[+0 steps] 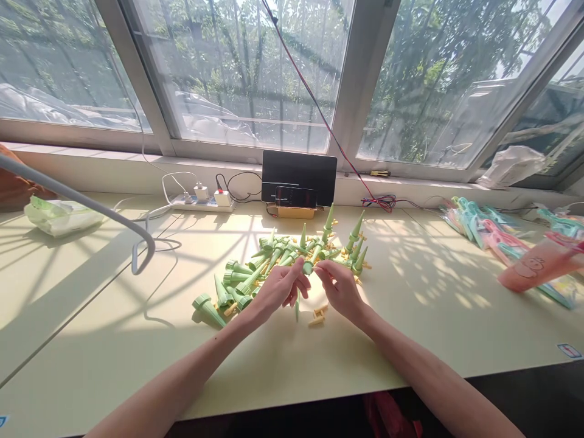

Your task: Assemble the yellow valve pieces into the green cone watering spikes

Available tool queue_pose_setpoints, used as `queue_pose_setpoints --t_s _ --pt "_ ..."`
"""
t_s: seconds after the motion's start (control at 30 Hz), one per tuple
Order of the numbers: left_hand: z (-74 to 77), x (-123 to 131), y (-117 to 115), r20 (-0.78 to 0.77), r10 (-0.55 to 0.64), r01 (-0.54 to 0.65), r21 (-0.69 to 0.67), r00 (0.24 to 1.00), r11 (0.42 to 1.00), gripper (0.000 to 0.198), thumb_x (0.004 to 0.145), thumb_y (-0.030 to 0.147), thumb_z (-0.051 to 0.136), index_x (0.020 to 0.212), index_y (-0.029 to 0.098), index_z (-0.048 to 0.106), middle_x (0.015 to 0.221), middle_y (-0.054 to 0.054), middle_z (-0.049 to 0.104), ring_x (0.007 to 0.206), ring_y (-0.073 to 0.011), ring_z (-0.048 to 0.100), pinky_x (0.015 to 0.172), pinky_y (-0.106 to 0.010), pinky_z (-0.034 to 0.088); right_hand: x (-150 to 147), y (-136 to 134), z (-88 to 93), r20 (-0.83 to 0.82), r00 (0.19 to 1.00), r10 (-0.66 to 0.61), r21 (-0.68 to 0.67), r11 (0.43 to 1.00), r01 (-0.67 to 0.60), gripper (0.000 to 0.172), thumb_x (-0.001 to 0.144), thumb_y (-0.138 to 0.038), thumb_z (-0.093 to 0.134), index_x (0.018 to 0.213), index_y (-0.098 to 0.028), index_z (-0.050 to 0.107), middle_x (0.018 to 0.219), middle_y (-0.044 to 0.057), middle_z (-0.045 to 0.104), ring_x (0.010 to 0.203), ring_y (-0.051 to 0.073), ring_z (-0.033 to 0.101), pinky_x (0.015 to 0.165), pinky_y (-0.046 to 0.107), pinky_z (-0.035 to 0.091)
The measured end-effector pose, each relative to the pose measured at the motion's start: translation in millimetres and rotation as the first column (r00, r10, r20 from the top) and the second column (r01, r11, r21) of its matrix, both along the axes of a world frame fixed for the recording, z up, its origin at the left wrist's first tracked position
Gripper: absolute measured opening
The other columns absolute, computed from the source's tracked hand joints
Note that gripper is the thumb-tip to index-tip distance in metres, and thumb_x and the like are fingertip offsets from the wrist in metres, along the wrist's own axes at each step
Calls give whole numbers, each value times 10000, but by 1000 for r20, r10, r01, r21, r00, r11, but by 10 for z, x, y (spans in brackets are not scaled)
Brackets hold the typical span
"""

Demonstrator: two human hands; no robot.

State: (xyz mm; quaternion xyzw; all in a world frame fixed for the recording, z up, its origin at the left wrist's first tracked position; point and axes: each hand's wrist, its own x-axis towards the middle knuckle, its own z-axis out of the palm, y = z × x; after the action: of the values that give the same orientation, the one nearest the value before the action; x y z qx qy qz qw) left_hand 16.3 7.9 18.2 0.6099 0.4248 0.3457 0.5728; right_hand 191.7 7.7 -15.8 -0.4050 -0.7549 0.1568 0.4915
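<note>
My left hand (280, 287) is closed around a green plastic watering spike (308, 267), its round capped end facing up between the fingers. A thin green tip shows below that hand. My right hand (340, 291) pinches at the side of the cap; what its fingertips hold is too small to make out. Behind and left of the hands lies a heap of green spikes (246, 280), with small yellow pieces among them. Several spikes with yellow pieces stand point up (354, 234) behind my right hand. Some loose yellow valve pieces (318, 315) lie on the table between my forearms.
A tablet (298, 173) with a phone (295, 196) before it stands by the window. To its left is a power strip (205, 205) with plugs. Bagged pastel items (483, 225) and a pink pouch (538, 264) lie right. A grey curved tube (91, 204) crosses the left.
</note>
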Motion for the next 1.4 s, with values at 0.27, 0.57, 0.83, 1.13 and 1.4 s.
queue_pose_setpoints --t_s 0.27,0.57,0.83,1.13,1.4 --pt "6 -14 8 -16 -30 30 6 999 1000 575 859 633 491 719 103 666 656 -68 651 407 -78 466 365 -195 313 14 0 7 -18 1000 8 -31 999 -8 300 972 -300 438 705 -187 514 639 -14 493 581 112 418 555 241 348" --pt "-16 -26 -14 -77 -66 75 124 995 989 437 819 567 597 708 144 597 480 24 525 380 -70 437 390 -187 322 5 3 -18 -100 995 4 -143 990 -19 309 964 -335 440 686 -202 456 561 -49 404 512 102 369 508 241 324" --pt "-106 -23 3 -165 1 56 345 986 937 280 823 437 633 796 159 609 721 -6 600 517 -83 495 477 -211 416 18 23 -77 -157 986 55 -225 970 -90 341 976 -380 424 682 -207 428 537 -50 391 491 104 370 477 240 322" --pt "-161 -43 29 -247 107 46 542 963 839 230 850 367 617 736 173 569 561 31 509 501 -94 463 495 -224 382 5 21 -95 -197 977 86 -264 955 -137 384 982 -419 410 659 -211 410 525 -53 370 468 100 350 448 241 299" --pt "-180 -35 4 -206 65 30 425 976 905 188 851 328 616 764 169 566 617 18 579 454 -102 545 474 -227 419 1 24 -103 -214 972 93 -286 946 -154 397 982 -441 403 661 -209 419 516 -53 369 466 99 354 450 240 297"
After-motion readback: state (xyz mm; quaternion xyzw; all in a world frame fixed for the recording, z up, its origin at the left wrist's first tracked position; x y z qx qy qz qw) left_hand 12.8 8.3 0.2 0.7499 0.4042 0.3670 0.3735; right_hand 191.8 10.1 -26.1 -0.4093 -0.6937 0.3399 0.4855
